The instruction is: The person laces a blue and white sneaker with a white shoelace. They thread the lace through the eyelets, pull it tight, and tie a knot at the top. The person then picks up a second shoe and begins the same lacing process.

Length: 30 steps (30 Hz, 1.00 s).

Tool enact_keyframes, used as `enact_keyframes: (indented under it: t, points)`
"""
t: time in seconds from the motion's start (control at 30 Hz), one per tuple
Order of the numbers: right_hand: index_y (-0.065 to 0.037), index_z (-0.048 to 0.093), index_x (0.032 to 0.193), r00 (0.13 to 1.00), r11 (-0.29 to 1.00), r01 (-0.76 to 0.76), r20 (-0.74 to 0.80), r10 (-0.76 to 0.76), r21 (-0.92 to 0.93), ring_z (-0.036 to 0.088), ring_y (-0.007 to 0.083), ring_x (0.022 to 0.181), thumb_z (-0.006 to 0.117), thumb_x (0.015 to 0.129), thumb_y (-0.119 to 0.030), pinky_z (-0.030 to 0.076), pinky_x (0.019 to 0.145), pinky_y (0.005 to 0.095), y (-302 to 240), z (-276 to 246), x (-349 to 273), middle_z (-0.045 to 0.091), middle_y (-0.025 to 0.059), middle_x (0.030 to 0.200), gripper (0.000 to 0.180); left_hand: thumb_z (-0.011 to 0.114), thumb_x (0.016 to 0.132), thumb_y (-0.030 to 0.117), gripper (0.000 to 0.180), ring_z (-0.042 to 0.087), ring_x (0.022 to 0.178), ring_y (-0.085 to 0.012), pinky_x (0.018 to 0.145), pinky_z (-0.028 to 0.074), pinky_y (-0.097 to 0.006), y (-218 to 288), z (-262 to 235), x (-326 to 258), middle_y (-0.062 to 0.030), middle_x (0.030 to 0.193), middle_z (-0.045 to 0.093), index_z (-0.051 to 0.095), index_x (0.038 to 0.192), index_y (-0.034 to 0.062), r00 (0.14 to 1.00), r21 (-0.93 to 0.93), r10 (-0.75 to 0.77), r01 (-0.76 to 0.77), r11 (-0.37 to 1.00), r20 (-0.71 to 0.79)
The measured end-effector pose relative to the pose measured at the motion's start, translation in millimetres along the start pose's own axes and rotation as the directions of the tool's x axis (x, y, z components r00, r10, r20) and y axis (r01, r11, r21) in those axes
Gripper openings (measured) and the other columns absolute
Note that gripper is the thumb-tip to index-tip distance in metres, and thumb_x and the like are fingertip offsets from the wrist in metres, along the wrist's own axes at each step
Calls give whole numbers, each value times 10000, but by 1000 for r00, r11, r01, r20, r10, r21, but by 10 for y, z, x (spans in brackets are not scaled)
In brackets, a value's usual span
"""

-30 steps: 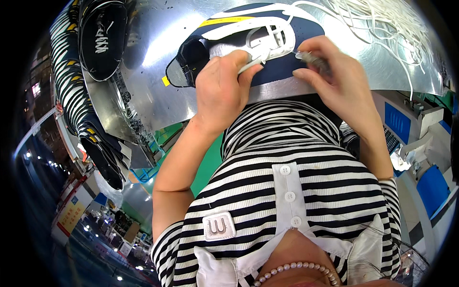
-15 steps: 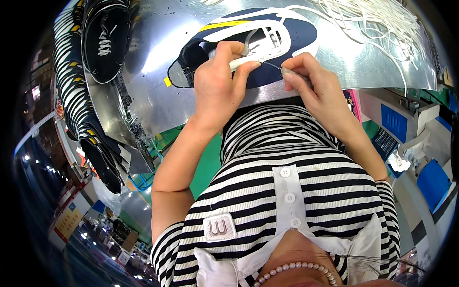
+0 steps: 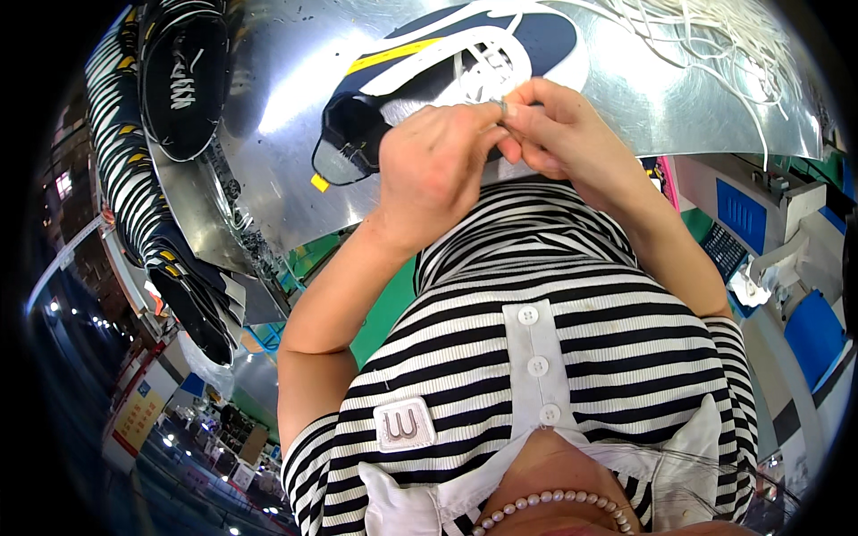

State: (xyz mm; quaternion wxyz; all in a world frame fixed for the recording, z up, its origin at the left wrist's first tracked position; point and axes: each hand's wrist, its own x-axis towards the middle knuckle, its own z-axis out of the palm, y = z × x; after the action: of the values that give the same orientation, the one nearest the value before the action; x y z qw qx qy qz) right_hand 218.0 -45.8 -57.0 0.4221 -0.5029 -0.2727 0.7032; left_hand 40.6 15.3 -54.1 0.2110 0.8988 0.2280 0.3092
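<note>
A dark blue shoe upper (image 3: 559, 36) with white trim and a yellow strip lies on its side on the metal table, just beyond my hands. White lacing shows across its opening (image 3: 490, 76). My left hand (image 3: 438, 161) is closed at the near edge of the shoe, its fingers bent and partly hidden. My right hand (image 3: 563, 134) pinches close against the left fingertips, over the eyelet edge. What the fingers hold between them is too small and covered to make out. A small yellow tab (image 3: 319, 182) hangs from the shoe's heel end.
Loose white laces (image 3: 733, 45) lie heaped on the metal table (image 3: 286, 188) at the far right. A black laced shoe (image 3: 183, 85) stands at the far left, beside a long row of stacked striped shoes (image 3: 134, 170). A blue-panelled machine (image 3: 742, 214) is at the right.
My right hand has moved left to meet my left fingertips. The thin dark tool it was drawing at the shoe edge is now hidden. The shoe has shifted slightly left in view.
</note>
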Motion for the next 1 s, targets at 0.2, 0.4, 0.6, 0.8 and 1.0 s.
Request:
enact_keyframes:
  t: [0.2,0.4,0.6,0.8,1.0]
  points:
    - [-30,588,1047,972,695,192,35,-234,-693,535,71,625,599,961,-156,441,598,208,-166,-177,-202,615,23,727,153,774,777,61,413,497,532,-243,514,408,-341,-63,37,-129,-66,677,558,546,1119,19,990,89,25,-13,996,-142]
    - [-62,613,1068,799,359,520,293,-525,-775,633,239,652,625,877,-30,489,617,319,-433,29,-85,657,115,797,194,785,753,35,376,507,546,-208,523,394,-322,-37,-11,-86,-37,696,562,526,1024,54,987,111,145,-136,984,-74]
    - [-43,622,1070,856,424,491,331,-398,-761,635,209,693,664,860,-76,494,655,307,-355,-66,143,649,97,784,216,807,728,3,423,540,575,-237,536,420,-335,-39,-76,-144,-60,747,592,506,1021,54,983,35,183,-183,983,-12]
    - [-34,659,1078,623,567,719,10,-782,-401,662,108,819,671,885,-63,524,746,218,-809,-122,58,697,29,913,195,817,728,33,444,534,569,-246,520,424,-342,-27,-129,-175,-73,757,600,501,1041,28,995,-12,88,-87,996,37]
    - [-2,658,1065,838,770,487,-28,-545,-412,669,103,905,726,850,-55,525,830,237,-565,-83,260,716,42,954,232,814,783,151,646,678,745,-281,650,523,-335,-9,-195,-87,-150,908,687,407,1257,-14,989,-125,-110,123,984,103]
